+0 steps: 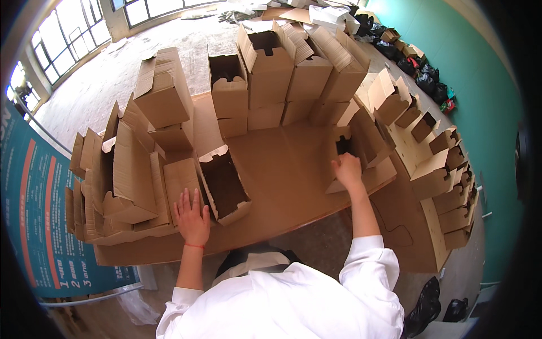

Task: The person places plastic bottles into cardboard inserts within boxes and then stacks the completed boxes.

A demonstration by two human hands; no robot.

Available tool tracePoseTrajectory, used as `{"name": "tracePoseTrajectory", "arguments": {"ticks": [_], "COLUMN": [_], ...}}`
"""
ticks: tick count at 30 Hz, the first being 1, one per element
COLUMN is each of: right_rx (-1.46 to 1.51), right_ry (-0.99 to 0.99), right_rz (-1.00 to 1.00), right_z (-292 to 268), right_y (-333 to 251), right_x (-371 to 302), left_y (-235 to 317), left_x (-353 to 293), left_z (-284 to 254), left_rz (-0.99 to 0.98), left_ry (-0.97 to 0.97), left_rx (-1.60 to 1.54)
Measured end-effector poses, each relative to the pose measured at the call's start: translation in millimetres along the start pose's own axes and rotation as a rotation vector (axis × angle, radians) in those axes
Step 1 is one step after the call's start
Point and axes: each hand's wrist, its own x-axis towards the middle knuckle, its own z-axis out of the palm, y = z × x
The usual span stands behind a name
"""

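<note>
My left hand (192, 217) lies flat with fingers spread on the long flap (182, 179) of an open cardboard box. That box's dark inside (224, 183) faces up just right of the hand. At the right, my right hand (347, 170) has its fingers curled at the near edge of another brown cardboard box (340, 135), which has a dark opening. The fingertips seem to pinch that edge, partly hidden by the hand itself. A tall raised flap (370, 137) stands right of this box. Both boxes rest on a brown cardboard-covered table (276, 186).
Stacked open boxes (271, 73) line the table's far side, with more boxes (132, 175) crowded at the left. Further boxes (446, 164) stand in a row on the right. A blue-green banner (51, 220) is at the left; black bags (429, 79) lie along the green wall (480, 101).
</note>
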Motion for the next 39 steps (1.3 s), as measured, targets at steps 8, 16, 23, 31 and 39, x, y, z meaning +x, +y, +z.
{"name": "tracePoseTrajectory", "arguments": {"ticks": [8,16,23,31,39], "right_rx": [0.151,0.487,-0.069,0.445,1.069], "right_ry": [-0.083,-0.587,-1.188,-1.173,-0.911], "right_rz": [-0.17,0.164,0.252,0.525,0.804], "right_z": [-22,-58,26,66,77], "right_y": [-74,-48,-43,-19,11], "right_x": [-65,-63,-5,-13,-28], "left_y": [4,1,0,0,1], "left_x": [2,0,2,1,0], "left_z": [-3,1,0,-1,2], "left_rz": [-0.002,0.003,0.005,-0.015,-0.023], "left_ry": [0.004,0.016,0.008,0.046,0.066], "left_rx": [-0.018,0.004,0.005,-0.049,-0.064]}}
